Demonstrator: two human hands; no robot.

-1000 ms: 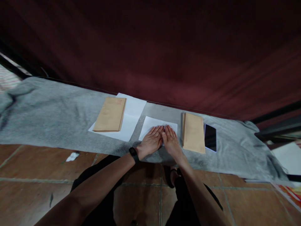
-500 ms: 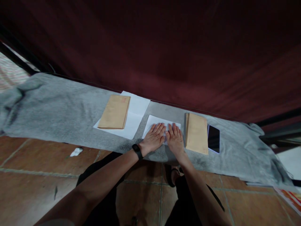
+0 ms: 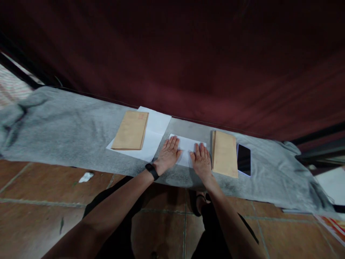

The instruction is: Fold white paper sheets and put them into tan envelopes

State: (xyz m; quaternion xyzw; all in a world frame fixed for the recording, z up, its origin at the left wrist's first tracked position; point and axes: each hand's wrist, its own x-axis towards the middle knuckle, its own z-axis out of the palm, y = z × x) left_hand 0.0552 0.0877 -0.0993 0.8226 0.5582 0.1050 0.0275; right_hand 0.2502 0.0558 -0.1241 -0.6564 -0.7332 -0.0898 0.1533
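A folded white sheet of paper (image 3: 185, 154) lies in front of me on the grey cloth. My left hand (image 3: 168, 154) rests flat over its left end, fingers stretched out, a black band on the wrist. Over the right end lies my right hand (image 3: 201, 160), also flat with its fingers extended. Between the two hands the paper's middle shows. To the left, a stack of brown envelopes (image 3: 130, 129) sits on larger white paper (image 3: 156, 124). Just right of my right hand are more brown envelopes (image 3: 225, 154).
A phone with a dark screen (image 3: 244, 160) lies beside the right envelopes. The grey cloth (image 3: 67, 126) covers a long narrow surface, with a dark red curtain (image 3: 172, 72) behind it. On the tiled floor (image 3: 48, 183) lies a crumpled white scrap (image 3: 86, 177).
My left hand has slid left along the folded paper, so the hands are farther apart and more of the paper's middle shows. My right hand has stayed nearly in place.
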